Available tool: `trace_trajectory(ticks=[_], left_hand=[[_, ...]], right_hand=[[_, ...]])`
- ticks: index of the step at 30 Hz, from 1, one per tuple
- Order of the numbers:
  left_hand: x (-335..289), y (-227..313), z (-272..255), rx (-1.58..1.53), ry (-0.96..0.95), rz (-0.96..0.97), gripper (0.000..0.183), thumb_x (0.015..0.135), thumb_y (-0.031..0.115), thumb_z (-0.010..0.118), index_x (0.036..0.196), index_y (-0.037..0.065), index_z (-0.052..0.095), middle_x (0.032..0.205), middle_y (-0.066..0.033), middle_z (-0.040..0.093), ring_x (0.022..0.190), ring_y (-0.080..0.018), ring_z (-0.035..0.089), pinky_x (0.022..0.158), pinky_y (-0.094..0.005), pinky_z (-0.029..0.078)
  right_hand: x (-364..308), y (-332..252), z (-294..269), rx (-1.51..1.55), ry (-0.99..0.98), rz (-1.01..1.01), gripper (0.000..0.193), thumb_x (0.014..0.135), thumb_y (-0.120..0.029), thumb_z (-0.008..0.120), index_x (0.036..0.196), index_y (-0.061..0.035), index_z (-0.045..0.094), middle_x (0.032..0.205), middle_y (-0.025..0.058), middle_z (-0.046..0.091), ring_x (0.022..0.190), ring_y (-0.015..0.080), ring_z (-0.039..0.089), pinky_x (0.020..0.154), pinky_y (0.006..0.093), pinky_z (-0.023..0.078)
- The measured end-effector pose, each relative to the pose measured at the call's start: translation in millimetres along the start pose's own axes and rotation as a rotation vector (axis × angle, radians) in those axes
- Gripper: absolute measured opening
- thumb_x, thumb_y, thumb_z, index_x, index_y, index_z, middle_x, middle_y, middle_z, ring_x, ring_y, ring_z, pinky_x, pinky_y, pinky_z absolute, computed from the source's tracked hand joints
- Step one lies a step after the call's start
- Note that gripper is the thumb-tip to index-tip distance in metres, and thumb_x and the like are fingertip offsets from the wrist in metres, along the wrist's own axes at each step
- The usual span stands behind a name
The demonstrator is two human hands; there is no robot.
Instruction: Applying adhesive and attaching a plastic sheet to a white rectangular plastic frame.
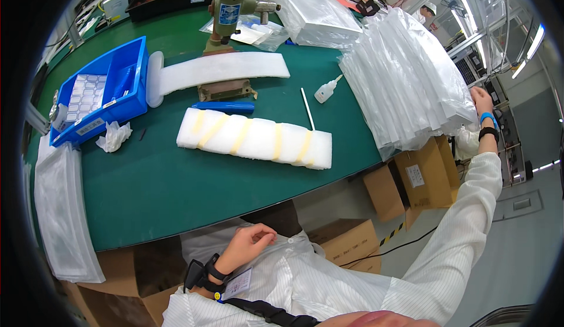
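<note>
Stretched far out to the right, my right hand is at the end of a row of white pieces in clear plastic bags. Its fingers are bent and closed against the edge of the bags; what lies between them is too small to make out. My left hand is held in front of my body, below the table edge, with its fingers curled and nothing visible in them. Nearest to it on the table lies a white foam block wound with yellowish tape. A thin white stick touches the block's far side.
A green hand press stands at the back, a white foam strip across its base. Around lie a blue bin, a blue tool, a small dropper bottle and crumpled tissue. Cardboard boxes stand below the edge.
</note>
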State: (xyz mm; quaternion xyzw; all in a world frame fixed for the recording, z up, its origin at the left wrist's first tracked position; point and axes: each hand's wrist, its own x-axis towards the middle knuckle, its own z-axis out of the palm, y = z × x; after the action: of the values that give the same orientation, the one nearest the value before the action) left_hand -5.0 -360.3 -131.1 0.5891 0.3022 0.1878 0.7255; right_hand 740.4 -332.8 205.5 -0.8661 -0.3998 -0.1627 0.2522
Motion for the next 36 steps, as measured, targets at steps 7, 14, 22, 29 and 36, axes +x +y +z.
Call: trace_trajectory(ticks=[7, 14, 22, 29, 36], left_hand=[[15.3, -4.8, -0.3, 0.022, -0.038, 0.02, 0.014, 0.091, 0.004, 0.056, 0.097, -0.006, 0.063, 0.09, -0.012, 0.069, 0.084, -0.0159, 0.068, 0.078, -0.0264, 0.055], [15.4, -3.1, -0.1, 0.06, -0.035, 0.041, 0.014, 0.09, 0.004, 0.055, 0.097, -0.005, 0.064, 0.089, -0.0111, 0.069, 0.084, -0.017, 0.068, 0.077, -0.0276, 0.054], [0.7, -6.9, -8.5, 0.069, 0.005, 0.02, 0.013, 0.089, 0.004, 0.056, 0.095, -0.004, 0.065, 0.088, -0.0107, 0.07, 0.082, -0.0164, 0.068, 0.076, -0.0269, 0.053], [-11.3, 99.2, -51.9, 0.131, -0.438, 0.28, 0.018, 0.091, 0.009, 0.055, 0.102, 0.0, 0.066, 0.092, -0.0109, 0.069, 0.085, -0.0178, 0.066, 0.076, -0.0294, 0.051], [-12.5, 221.1, -37.2, -0.508, -0.897, 0.331, 0.044, 0.101, 0.034, 0.033, 0.081, -0.001, 0.052, 0.087, -0.0136, 0.06, 0.082, -0.0226, 0.057, 0.083, -0.0344, 0.047]], right_hand=[[-103.5, -187.2, -25.2, 0.136, 0.086, -0.441, 0.034, 0.092, -0.031, 0.055, 0.106, -0.0026, 0.067, 0.09, 0.01, 0.07, 0.083, 0.0182, 0.066, 0.078, 0.0283, 0.049], [-192.9, -227.5, -7.4, -0.179, -0.055, -0.405, 0.037, 0.087, -0.035, 0.063, 0.107, -0.0037, 0.067, 0.087, 0.0165, 0.069, 0.079, 0.0263, 0.068, 0.071, 0.0324, 0.051], [-199.4, -218.9, -11.4, -0.125, -0.024, -0.405, 0.026, 0.088, -0.022, 0.063, 0.104, -0.0016, 0.067, 0.089, 0.014, 0.069, 0.08, 0.0249, 0.068, 0.072, 0.0323, 0.051], [-263.1, -289.0, 23.5, 0.146, 0.382, -0.862, 0.014, 0.087, -0.008, 0.059, 0.098, -0.0044, 0.066, 0.09, 0.0134, 0.065, 0.083, 0.0301, 0.063, 0.075, 0.0332, 0.049], [-278.1, -306.4, 176.2, 0.543, 0.028, -0.587, 0.013, 0.09, -0.008, 0.055, 0.097, -0.0027, 0.065, 0.084, 0.0101, 0.065, 0.071, 0.0184, 0.063, 0.063, 0.029, 0.049]])
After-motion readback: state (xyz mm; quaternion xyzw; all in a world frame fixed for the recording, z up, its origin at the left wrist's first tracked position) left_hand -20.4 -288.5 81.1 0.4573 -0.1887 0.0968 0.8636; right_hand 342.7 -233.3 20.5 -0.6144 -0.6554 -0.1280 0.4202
